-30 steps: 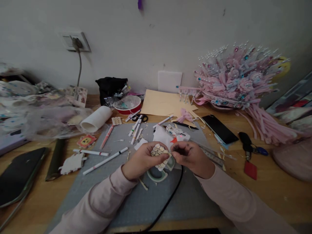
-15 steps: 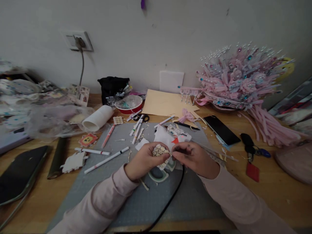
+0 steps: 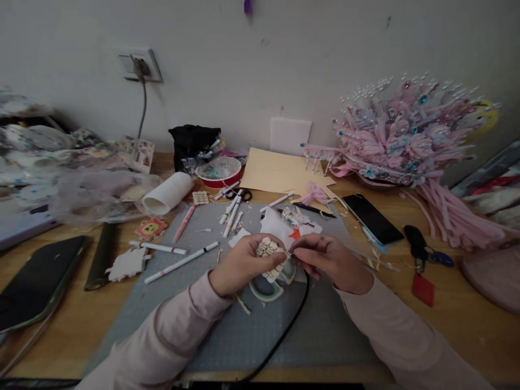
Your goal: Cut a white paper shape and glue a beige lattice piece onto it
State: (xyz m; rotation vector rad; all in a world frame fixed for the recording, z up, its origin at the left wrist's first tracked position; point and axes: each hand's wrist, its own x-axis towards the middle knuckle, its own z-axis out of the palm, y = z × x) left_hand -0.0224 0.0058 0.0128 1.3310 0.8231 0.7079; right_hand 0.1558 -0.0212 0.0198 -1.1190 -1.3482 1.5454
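My left hand (image 3: 244,264) is closed on a cream cut-out piece with black line drawing (image 3: 268,250), thumb across its front. At the right edge of that piece, my right hand (image 3: 325,259) pinches with thumb and forefinger; what lies between those fingertips is too small to make out. Beneath both hands are scissors with pale green-grey handles (image 3: 266,295), lying on the grey cutting mat (image 3: 227,336). A black cable (image 3: 290,327) curves from below my right hand to the mat's front edge. White paper scraps (image 3: 276,225) lie just beyond my fingers.
Several white markers (image 3: 182,262) and cut scraps lie on the mat. To the left are a white roll (image 3: 168,193), a dark phone (image 3: 44,276) and a sun cut-out (image 3: 151,228). On the right are a phone (image 3: 372,218), keys (image 3: 416,246) and a pink beaded headdress (image 3: 402,132).
The view has shifted slightly, so the whole desk sits a little further right. My right fingertips have moved slightly at the edge of the cut-out, which stays in my left hand.
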